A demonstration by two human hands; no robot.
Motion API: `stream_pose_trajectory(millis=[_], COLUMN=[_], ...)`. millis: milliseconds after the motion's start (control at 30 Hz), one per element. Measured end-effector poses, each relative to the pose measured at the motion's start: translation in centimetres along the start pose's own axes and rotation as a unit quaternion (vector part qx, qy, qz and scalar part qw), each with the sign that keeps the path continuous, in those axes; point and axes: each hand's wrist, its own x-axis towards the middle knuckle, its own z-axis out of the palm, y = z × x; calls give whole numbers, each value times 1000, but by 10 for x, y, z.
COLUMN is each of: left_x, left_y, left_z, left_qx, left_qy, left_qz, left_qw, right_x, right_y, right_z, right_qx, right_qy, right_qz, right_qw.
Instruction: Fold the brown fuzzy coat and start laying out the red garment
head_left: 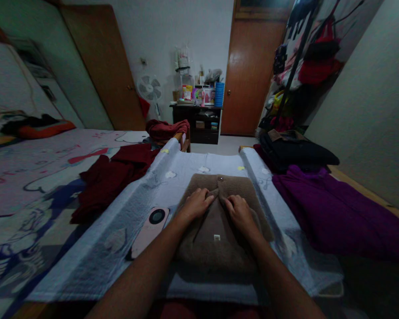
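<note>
A folded brown fleecy garment lies on the light blue patterned cloth, its collar opening towards me, with a button near its far edge and a small pale label inside. My left hand is on the left edge of the opening, thumb and fingers pinched on the fabric. On the right edge, my right hand also pinches the fabric with its thumb and curled fingers. A pink phone with a round dark camera area lies left of the garment, beside my left forearm.
Dark red clothes lie on the bed at left. A purple garment and a dark folded pile are at right. Farther back stand a fan, a dark cabinet and a wooden door.
</note>
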Motion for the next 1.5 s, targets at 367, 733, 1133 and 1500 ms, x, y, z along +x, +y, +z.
stream_pose_trajectory(millis=[367,733,1133,1500], left_x=[11,3,5,-48], left_y=[11,14,14,-57], left_z=[20,37,43,10], left_qx=[-4,134,84,-155], left_qy=[81,71,23,173], left_qz=[-49,263,189,-54], left_qw=[996,953,978,971], right_x=[13,4,-26,-22], right_y=[11,3,48,81], right_z=[-4,-2,-4,-36], right_qx=[24,-106,-75,219], right_qy=[62,73,56,-11], right_qz=[120,93,115,234], right_qw=[991,987,989,947])
